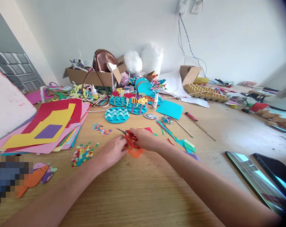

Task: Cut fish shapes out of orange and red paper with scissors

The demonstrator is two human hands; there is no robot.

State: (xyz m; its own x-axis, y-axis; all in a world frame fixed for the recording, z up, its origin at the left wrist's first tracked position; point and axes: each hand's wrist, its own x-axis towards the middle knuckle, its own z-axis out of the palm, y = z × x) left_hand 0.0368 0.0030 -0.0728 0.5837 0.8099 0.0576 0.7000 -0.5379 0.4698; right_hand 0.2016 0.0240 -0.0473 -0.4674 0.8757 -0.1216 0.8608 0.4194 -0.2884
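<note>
Right hand [145,138] has its fingers through the red scissors [130,137], while the left hand [113,151] is closed down on the orange paper [135,153] lying flat mid-bench, just under the blades. Plenty of bare bench [143,195] toward the near edge, but it's hemmed in by the paper stack [48,126] on the left and two tablets [261,179] on the right. Back by the wall there's an open box [91,77] stuffed with a brown bag [104,60] and scraps.
</note>
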